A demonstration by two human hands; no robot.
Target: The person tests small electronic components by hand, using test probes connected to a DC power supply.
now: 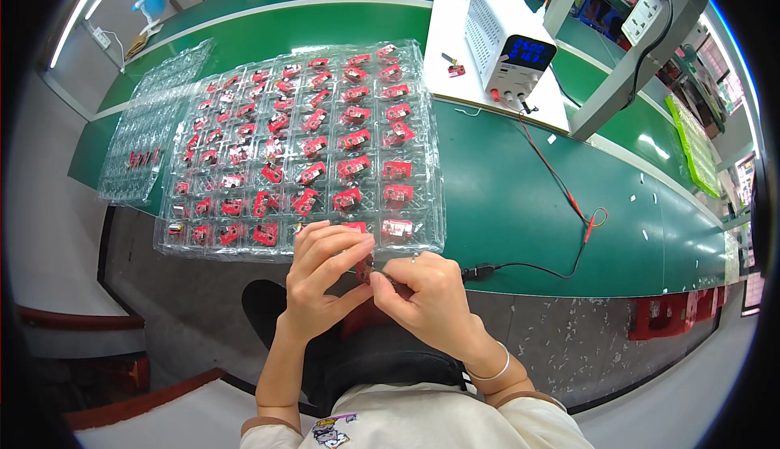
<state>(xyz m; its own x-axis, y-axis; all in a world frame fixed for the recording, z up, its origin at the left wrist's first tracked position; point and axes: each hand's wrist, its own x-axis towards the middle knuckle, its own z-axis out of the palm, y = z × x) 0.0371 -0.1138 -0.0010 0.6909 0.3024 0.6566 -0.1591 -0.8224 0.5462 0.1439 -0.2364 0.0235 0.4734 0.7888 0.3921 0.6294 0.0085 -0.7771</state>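
My left hand (321,274) pinches a small red circuit board (365,268) at the near edge of the clear plastic tray. Close against it, my right hand (431,290) is closed on a black cable end (481,271), whose lead comes out to the right. Fingers hide the spot where the cable end and the board meet, so I cannot tell whether they are joined. Beyond my hands, the clear compartment tray (441,205) carries many similar red boards, one to a pocket in most places.
A white bench power supply (496,34) with a lit blue display stands on a white board (445,18) at the back right. Red and black leads (561,185) run from it across the green table (512,164). Another clear tray (130,156) lies far left. A grey post (626,67) rises at right.
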